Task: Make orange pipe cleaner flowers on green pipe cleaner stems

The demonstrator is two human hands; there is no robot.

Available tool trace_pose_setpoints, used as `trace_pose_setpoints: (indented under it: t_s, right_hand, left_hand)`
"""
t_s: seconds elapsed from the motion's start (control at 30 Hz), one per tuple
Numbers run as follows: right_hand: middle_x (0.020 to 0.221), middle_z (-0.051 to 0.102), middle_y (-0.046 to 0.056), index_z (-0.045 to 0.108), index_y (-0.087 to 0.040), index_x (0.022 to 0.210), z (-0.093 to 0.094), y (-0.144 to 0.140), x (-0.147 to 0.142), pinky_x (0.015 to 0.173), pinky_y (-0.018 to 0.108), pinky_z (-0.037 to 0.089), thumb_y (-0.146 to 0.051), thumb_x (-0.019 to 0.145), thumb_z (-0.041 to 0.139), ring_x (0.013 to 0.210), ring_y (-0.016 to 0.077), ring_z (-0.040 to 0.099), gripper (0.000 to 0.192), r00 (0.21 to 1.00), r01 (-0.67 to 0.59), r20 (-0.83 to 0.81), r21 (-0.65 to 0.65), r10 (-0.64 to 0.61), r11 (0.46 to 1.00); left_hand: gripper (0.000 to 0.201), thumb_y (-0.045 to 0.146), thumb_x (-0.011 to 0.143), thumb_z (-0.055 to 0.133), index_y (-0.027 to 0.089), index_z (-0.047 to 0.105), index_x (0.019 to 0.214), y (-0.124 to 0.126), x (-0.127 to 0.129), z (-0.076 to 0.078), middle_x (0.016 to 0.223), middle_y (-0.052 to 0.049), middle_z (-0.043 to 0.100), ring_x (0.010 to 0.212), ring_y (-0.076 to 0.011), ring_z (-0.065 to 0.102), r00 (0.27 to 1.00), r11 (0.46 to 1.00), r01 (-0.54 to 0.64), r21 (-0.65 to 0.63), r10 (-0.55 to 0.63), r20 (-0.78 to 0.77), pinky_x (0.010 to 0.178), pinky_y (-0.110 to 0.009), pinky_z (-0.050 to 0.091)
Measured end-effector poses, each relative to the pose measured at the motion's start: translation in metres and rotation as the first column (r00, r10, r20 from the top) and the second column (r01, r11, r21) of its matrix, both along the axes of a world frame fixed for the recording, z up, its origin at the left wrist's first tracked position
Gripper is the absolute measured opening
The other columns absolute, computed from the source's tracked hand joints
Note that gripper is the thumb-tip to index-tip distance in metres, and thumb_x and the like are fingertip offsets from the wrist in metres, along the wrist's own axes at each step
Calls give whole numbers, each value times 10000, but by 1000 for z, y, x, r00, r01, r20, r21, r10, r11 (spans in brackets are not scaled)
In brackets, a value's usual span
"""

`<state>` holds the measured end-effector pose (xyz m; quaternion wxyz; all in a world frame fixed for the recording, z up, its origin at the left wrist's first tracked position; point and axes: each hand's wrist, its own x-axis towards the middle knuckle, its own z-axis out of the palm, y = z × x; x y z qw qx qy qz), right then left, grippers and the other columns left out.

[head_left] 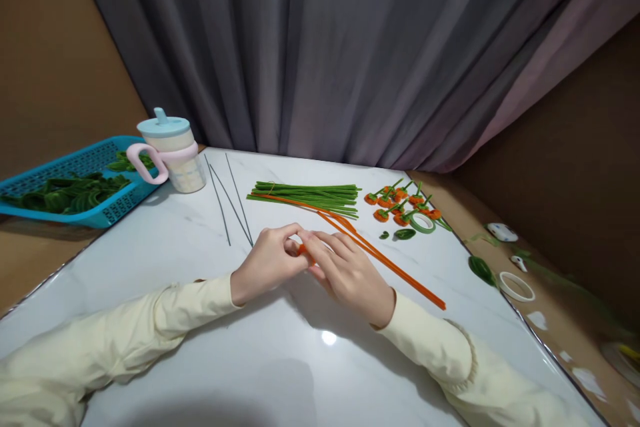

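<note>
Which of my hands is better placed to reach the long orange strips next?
Probably your right hand: it's close beside the orange strips; your left hand is farther off. Both meet around an orange piece, though.

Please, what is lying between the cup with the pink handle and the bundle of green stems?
In the head view, three thin dark rods lie between the cup and the green stems.

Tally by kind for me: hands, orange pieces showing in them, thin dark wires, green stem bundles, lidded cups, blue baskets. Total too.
Hands: 2 (left hand, right hand)
Orange piece: 1
Thin dark wires: 3
Green stem bundle: 1
Lidded cup: 1
Blue basket: 1
Total: 9
</note>
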<state>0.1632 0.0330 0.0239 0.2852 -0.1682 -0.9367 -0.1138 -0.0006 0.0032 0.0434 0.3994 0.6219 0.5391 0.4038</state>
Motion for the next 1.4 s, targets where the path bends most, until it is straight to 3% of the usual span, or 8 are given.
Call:
trace_pose_setpoints:
  t_s: [0.2,0.37,0.53,0.67,0.87,1.0,1.2,1.4]
  right_hand:
    - [1119,591,210,399,-47,1235,0,4,1,816,444,460,-104,885,417,1062,293,532,356,1000,-6,4,86,5,996]
    - [1018,629,105,437,-181,1140,17,7,10,801,378,489,-154,881,482,937,206,586,264,966,-42,-260,-203,-12,978]
    - [1028,618,99,443,-211,1054,18,8,18,795,349,514,-184,870,521,951,191,602,201,931,-187,-365,-491,-6,851]
    - [1153,597,110,492,-207,997,9,13,16,897,403,468,-186,879,504,1092,208,548,120,950,-237,-302,-546,74,803]
    - [1239,560,106,534,-205,1043,4,18,16,975,416,412,-217,865,542,1191,208,484,179,971,-213,-221,-646,87,733]
    - [1219,580,100,561,-200,996,3,21,17,986,401,410,-206,839,580,1190,197,487,158,965,-244,-246,-715,91,655]
    - [1138,627,106,578,-193,956,-4,23,15,957,412,425,-169,804,617,1161,206,506,159,953,-283,-284,-710,105,645]
    - [1093,644,87,566,-191,818,-5,19,13,952,389,430,-130,795,604,1155,187,517,76,946,-309,-316,-804,76,508]
  left_hand:
    - [124,162,697,560,172,510,809,5,-4,-6,596,47,570,566,-110,551,991,997,81,15,-82,109,576,-210,422]
    - [327,231,782,540,199,431,1090,17,-13,-10,1011,-73,578,918,-202,575,834,935,352,42,-333,440,762,-346,470]
    - [423,200,761,587,201,478,1170,21,-16,-28,1267,-98,463,1195,-248,400,815,890,433,142,-454,360,989,-413,315]
    - [216,276,832,556,139,586,996,18,-13,-43,1000,-87,602,961,-198,542,818,896,434,93,-436,376,861,-338,409]
    - [301,379,809,593,85,643,772,19,-15,-52,574,-4,550,540,-95,503,846,906,423,-31,-382,371,557,-228,396]
    - [302,367,807,601,75,673,782,20,-17,-55,484,29,489,432,-62,429,844,886,459,-66,-412,344,479,-209,365]
    - [330,388,806,595,72,677,766,19,-18,-56,456,33,487,386,-59,440,831,855,511,-94,-462,310,440,-200,364]
    - [316,381,800,598,79,685,764,20,-19,-56,460,24,512,411,-68,469,825,837,539,-90,-504,256,493,-211,404]
